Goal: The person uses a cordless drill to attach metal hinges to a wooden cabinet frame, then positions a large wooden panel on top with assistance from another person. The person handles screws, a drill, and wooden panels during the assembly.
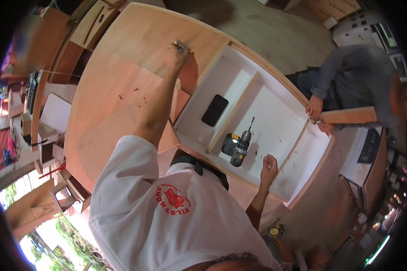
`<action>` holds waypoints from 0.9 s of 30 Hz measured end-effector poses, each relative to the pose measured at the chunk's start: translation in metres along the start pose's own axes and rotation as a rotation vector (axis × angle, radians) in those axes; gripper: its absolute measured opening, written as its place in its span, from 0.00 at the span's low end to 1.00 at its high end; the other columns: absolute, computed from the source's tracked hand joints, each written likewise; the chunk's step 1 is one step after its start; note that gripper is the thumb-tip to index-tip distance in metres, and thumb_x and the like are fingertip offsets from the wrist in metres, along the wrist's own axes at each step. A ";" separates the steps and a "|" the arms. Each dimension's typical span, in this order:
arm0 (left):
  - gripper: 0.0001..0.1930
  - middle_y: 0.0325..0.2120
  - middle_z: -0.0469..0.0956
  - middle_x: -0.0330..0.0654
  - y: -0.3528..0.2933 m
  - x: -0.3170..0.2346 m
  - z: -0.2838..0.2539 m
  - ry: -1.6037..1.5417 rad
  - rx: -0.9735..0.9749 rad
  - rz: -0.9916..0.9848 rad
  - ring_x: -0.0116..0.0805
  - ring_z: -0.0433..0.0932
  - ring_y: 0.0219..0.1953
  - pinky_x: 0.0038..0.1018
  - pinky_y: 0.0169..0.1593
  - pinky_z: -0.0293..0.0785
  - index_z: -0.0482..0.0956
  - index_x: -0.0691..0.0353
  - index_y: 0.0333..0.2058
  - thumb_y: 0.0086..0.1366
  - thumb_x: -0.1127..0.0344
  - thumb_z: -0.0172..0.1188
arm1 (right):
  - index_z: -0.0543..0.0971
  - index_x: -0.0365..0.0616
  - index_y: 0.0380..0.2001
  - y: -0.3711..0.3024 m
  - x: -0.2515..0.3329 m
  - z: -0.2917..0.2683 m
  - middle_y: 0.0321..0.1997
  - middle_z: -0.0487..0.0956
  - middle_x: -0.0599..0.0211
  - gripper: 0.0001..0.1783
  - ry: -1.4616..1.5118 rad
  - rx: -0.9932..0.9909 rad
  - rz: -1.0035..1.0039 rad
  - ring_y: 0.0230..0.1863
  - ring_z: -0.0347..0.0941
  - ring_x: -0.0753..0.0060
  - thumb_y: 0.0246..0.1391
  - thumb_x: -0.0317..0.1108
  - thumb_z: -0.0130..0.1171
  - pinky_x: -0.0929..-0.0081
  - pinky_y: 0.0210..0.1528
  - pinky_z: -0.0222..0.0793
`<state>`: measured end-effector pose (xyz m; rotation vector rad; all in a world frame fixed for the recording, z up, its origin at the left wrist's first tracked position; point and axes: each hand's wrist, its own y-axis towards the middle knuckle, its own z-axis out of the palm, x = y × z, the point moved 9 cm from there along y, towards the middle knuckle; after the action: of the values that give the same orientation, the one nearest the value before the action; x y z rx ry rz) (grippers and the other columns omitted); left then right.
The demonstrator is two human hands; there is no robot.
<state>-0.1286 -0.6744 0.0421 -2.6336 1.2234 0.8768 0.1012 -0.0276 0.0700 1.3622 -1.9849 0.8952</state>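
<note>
My left hand is stretched far out over a plywood sheet, its fingers pinched on a small shiny metal piece by the sheet's far edge. My right hand is curled in a fist on the white inside of an open cabinet box, close to its near wall. I cannot see anything in that fist. A cordless drill with a yellow and black body lies in the box just left of my right hand. A flat black phone lies in the neighbouring narrow compartment.
A person in a grey top crouches at the box's right end, both hands holding a wooden board against its corner. Small screws are scattered on the white panel. Wooden offcuts and small boxes are piled at the left; the floor is concrete.
</note>
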 end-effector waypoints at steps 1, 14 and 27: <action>0.30 0.31 0.82 0.57 -0.003 0.009 0.008 -0.064 0.067 -0.017 0.52 0.83 0.32 0.42 0.36 0.77 0.79 0.68 0.41 0.61 0.40 0.61 | 0.80 0.37 0.46 -0.009 0.004 0.005 0.44 0.81 0.62 0.14 -0.001 0.002 -0.010 0.43 0.78 0.71 0.61 0.35 0.63 0.73 0.46 0.75; 0.11 0.34 0.81 0.40 -0.199 -0.105 -0.014 -1.282 0.918 -0.278 0.29 0.80 0.36 0.26 0.43 0.80 0.81 0.67 0.47 0.71 0.69 0.55 | 0.79 0.38 0.45 -0.046 0.067 0.016 0.42 0.81 0.59 0.13 0.168 -0.125 -0.050 0.42 0.80 0.69 0.60 0.32 0.63 0.71 0.44 0.77; 0.12 0.37 0.82 0.35 -0.436 -0.241 -0.087 -0.922 1.450 0.185 0.25 0.79 0.39 0.25 0.45 0.76 0.81 0.63 0.48 0.73 0.63 0.56 | 0.73 0.42 0.60 -0.066 0.121 -0.027 0.50 0.79 0.67 0.30 1.103 0.312 0.104 0.50 0.74 0.73 0.71 0.56 0.44 0.68 0.54 0.69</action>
<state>0.1059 -0.2499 0.1847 -0.8343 1.0898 0.6316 0.1261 -0.0916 0.1925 0.6150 -1.0737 1.5955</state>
